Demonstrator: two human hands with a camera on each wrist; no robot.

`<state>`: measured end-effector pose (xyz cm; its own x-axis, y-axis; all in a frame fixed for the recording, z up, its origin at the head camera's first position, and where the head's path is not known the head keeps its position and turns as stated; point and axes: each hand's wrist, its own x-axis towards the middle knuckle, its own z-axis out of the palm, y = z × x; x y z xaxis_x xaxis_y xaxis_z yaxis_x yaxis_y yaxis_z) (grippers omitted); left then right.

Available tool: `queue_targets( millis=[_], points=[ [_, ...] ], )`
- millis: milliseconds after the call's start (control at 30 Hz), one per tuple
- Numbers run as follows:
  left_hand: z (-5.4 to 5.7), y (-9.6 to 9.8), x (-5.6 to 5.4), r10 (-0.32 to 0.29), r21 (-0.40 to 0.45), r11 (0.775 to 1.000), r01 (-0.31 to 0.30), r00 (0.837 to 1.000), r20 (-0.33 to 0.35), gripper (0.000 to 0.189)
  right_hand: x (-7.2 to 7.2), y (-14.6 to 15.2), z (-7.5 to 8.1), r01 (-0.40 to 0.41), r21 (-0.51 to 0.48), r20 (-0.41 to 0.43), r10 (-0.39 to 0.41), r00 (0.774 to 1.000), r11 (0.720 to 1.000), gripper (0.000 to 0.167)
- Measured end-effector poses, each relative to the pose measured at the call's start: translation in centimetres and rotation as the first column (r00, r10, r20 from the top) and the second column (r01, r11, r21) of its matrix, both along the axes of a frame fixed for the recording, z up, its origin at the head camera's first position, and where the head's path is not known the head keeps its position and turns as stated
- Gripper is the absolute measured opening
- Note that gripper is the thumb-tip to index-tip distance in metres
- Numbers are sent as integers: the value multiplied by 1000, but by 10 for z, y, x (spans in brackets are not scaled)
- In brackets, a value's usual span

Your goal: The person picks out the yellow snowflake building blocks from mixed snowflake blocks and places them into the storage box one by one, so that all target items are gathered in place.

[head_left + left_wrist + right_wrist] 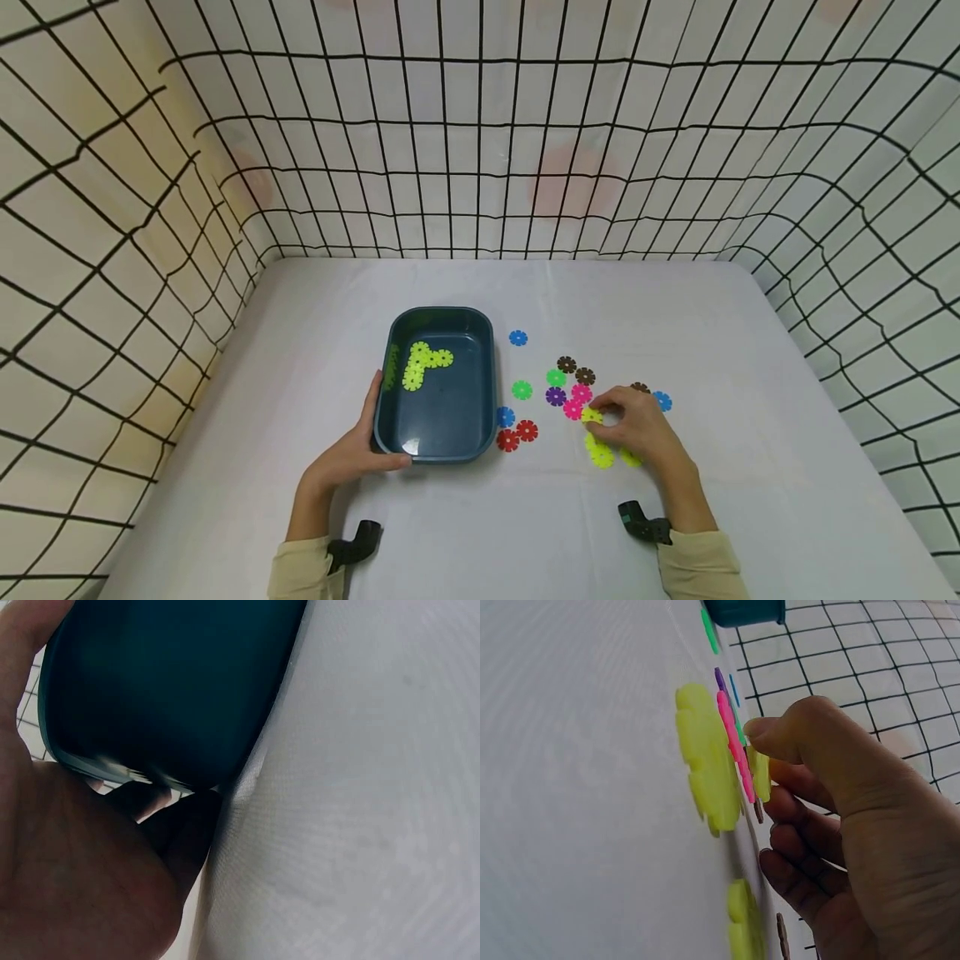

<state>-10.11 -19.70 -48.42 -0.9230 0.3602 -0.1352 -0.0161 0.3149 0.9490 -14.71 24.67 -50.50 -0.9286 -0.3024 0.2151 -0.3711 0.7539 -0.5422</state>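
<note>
A dark teal plastic tub (450, 421) sits on the white tabletop, with several yellow-green snowflake discs (413, 379) grouped inside it. My left hand (352, 454) holds the tub's near left corner, the thumb along the near side and the fingers against the left side. In the left wrist view the tub's wall (165, 690) fills the space beyond the palm. To the right of the tub, my right hand (647, 425) pinches a yellow-green snowflake disc (762, 776) between thumb and index finger. Other yellow-green discs (601, 455) lie on the cloth just below that hand.
Pink discs (573, 409), a purple disc (556, 396), green discs (522, 389) and brown discs (585, 377) lie between tub and right hand. Red discs (507, 440) and a blue disc (506, 417) are close to the tub's right side. Black wire mesh (480, 171) surrounds the table.
</note>
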Motion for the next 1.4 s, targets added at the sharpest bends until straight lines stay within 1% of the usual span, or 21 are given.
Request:
queue_targets(
  millis=[133, 267, 433, 700, 933, 1033, 1200, 1300, 1400],
  points=[
    [0, 0, -1, -4, -5, 1000, 4, 1000, -8, 132, -1, -6, 7, -17, -10, -19, 17, 1000, 1000, 27],
    [0, 0, 1, 1, -3, 1000, -1, 1000, -11, 133, -3, -17, 15, -83, -57, -46, 80, 996, 995, 27],
    [1, 1, 1, 0, -14, 1000, 0, 1000, 0, 131, -6, -30, 22, -145, -107, -47, 141, 989, 984, 27],
    [-1, 2, -1, -9, 4, 1000, 9, 1000, 4, 131, -17, -50, 37, -198, -112, -117, 184, 976, 974, 31],
    [0, 1, 0, -4, -1, 1000, 4, 1000, -2, 132, -27, -72, 57, -258, -151, -99, 245, 964, 954, 30],
    [1, 0, 1, -1, 1, 1000, 1, 1000, -4, 132, -32, -83, 66, -299, -157, -128, 281, 951, 941, 30],
    [0, -1, 1, -1, 0, 1000, 1, 1000, 6, 131, -41, -102, 81, -366, -120, -203, 338, 919, 923, 29],
    [-1, 0, 1, -1, 2, 1000, 1, 1000, 11, 132, -45, -113, 89, -390, -112, -208, 363, 908, 914, 27],
    [-1, 0, 1, -2, 0, 1000, 2, 1000, 8, 132, -49, -124, 95, -405, -109, -190, 381, 905, 908, 25]
  ],
)
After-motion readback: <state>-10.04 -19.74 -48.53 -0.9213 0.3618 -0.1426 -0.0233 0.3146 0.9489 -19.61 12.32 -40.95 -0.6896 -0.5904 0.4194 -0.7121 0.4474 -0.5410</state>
